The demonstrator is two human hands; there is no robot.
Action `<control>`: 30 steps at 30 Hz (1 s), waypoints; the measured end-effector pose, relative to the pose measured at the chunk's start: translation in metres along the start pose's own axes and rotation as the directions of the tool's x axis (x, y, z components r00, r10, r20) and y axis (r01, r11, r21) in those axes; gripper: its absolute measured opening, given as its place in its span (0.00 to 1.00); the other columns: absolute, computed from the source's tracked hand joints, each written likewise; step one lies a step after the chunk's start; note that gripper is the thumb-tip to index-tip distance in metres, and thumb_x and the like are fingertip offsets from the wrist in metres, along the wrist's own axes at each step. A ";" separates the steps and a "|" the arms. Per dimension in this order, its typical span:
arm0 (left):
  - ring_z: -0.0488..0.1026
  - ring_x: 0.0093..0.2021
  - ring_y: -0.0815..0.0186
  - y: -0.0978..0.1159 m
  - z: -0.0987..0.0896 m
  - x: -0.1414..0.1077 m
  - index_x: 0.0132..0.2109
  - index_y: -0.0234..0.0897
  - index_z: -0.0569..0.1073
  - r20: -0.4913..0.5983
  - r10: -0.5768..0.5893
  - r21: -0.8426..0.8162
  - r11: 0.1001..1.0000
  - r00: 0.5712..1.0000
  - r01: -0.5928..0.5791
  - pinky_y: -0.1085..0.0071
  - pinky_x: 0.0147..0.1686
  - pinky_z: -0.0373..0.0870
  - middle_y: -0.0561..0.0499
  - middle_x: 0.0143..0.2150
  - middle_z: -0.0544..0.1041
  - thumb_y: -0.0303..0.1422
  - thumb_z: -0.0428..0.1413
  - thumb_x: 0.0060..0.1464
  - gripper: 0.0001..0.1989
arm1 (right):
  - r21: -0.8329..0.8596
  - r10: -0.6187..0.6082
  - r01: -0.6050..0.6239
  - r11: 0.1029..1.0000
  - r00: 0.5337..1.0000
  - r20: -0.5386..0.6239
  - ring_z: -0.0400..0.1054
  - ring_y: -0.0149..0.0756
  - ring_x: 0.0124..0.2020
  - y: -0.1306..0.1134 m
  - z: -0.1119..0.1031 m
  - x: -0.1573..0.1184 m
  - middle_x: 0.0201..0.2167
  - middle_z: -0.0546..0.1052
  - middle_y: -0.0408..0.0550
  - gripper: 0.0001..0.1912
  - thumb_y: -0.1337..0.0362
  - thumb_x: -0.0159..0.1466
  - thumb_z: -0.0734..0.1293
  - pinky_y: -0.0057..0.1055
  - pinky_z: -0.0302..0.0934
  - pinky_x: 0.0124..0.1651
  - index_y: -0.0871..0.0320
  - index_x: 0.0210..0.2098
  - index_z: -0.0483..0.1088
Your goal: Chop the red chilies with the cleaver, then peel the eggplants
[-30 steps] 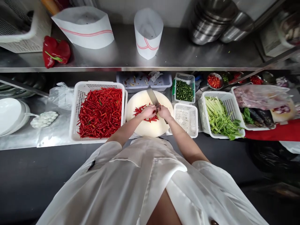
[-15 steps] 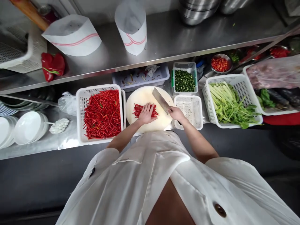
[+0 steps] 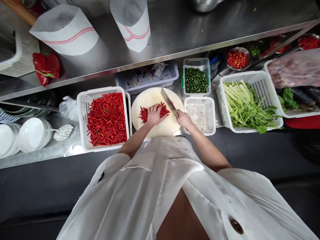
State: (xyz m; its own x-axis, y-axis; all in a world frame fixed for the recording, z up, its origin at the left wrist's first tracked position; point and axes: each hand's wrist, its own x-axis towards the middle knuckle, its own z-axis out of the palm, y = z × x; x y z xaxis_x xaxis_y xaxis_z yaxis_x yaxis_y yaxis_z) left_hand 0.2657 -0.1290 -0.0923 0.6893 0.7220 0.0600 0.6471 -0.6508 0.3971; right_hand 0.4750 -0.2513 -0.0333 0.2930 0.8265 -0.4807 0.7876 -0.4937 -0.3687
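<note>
A round, pale cutting board (image 3: 155, 130) lies in front of me with a small bunch of thin red chilies (image 3: 143, 115) on it. My left hand (image 3: 154, 115) rests over the bunch, fingers bent across the far side and thumb along the near side, holding it down. My right hand (image 3: 183, 119) is wrapped around the handle of a cleaver (image 3: 169, 101); its broad blade slants away to the upper left, at the right end of the bunch. A few red bits lie by the blade. The fingers of my right hand hide most of the handle.
Left of the board stands a white basket of red chilies (image 3: 107, 120); to the right, a white plastic basket (image 3: 212, 115), a tub of chopped green peppers (image 3: 196, 80) and a basket of leafy stalks (image 3: 241, 106). A lilac tray (image 3: 150, 83) lies behind, under a steel shelf (image 3: 170, 36).
The cleaver has come in leftward and now sits closer to my left hand and the bunch. My left hand's fingers look more bent. The whole view has shifted slightly.
</note>
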 end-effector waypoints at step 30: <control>0.57 0.76 0.39 -0.007 0.000 0.019 0.58 0.44 0.80 0.150 0.365 -0.084 0.931 0.919 -0.356 0.41 0.75 0.60 0.37 0.70 0.65 0.48 0.69 0.59 0.24 | -0.058 0.020 -0.022 0.998 0.999 -0.029 0.78 0.52 0.54 -0.009 -0.024 -0.010 0.55 0.84 0.59 0.22 0.54 0.81 0.55 0.36 0.67 0.52 0.55 0.59 0.76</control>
State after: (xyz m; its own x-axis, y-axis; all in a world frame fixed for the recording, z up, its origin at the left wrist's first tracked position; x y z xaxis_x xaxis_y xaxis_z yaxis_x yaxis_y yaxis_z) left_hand 0.2747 -0.1105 -0.0941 0.9184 0.3907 0.0631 0.3294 -0.8430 0.4253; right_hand 0.4774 -0.2489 -0.0059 0.3242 0.8240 -0.4647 0.8115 -0.4947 -0.3111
